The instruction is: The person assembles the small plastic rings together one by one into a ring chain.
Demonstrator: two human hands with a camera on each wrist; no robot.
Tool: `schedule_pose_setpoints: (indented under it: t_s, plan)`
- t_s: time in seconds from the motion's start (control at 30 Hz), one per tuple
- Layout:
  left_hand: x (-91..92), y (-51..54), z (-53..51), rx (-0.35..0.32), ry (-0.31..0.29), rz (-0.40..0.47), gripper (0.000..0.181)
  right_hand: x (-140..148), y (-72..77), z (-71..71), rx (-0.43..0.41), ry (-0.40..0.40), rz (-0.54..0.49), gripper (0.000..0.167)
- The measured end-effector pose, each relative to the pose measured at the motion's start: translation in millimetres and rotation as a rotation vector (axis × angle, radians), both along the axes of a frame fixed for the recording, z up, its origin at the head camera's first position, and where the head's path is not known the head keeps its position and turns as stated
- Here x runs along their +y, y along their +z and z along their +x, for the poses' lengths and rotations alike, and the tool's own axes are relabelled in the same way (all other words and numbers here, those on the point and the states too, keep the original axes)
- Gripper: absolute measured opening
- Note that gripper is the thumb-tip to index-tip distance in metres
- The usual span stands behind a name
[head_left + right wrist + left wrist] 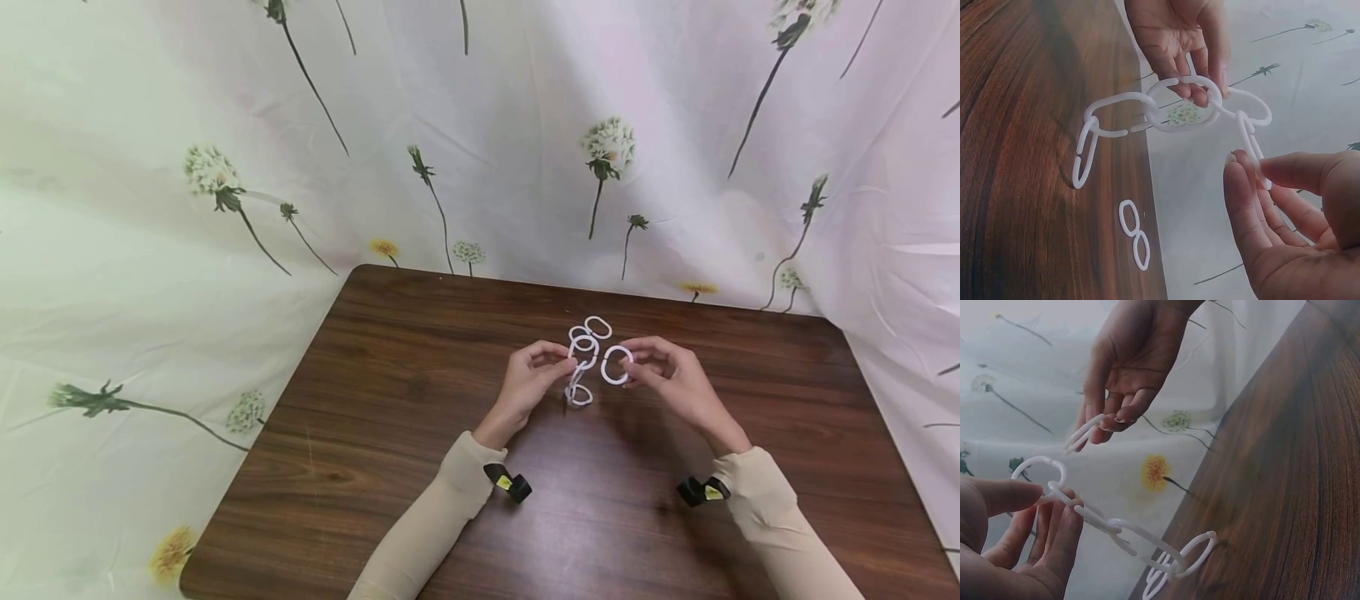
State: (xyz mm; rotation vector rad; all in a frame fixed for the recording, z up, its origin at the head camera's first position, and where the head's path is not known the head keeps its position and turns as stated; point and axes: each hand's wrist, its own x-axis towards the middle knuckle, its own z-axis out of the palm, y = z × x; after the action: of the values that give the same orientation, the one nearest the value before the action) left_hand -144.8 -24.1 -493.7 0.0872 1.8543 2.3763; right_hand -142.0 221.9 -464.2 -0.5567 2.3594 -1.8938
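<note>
Between the thumb and fingers of my left hand (528,383) is a white plastic chain link (583,352), part of a short chain that hangs down in oval loops. The left wrist view shows this chain (1147,540) trailing away from the left fingertips. My right hand (675,379) pinches another white oval link (617,365) by its side. A small gap separates that link from the chain in the head view; in the right wrist view the pinched link (1252,147) overlaps it. Each link has a narrow slit in its ring.
Two more white links (1129,217) lie touching on the brown wooden table (360,417), just beyond the hands. A curtain (510,167) printed with dandelions hangs behind the table and along its sides. Black straps with small devices (517,486) sit on the wrists.
</note>
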Motion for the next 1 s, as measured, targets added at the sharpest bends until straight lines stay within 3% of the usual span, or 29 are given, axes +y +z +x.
schedule_pose_setpoints:
  t_s: [0.33, 0.83, 1.0]
  plan:
    - [0.9, 3.6, 1.8, -0.004, -0.003, 0.015, 0.026, -3.1, 4.6, 0.5, -0.026, 0.014, 0.010, 0.032]
    - [2.1, 3.2, 3.4, 0.001, -0.014, -0.001, 0.027, -6.4, 6.8, 1.7, -0.058, 0.016, 0.038, 0.033]
    - [3.2, 2.1, 5.1, -0.025, -0.032, -0.004, 0.028, -8.6, 6.9, 1.6, -0.059, 0.021, 0.015, 0.031]
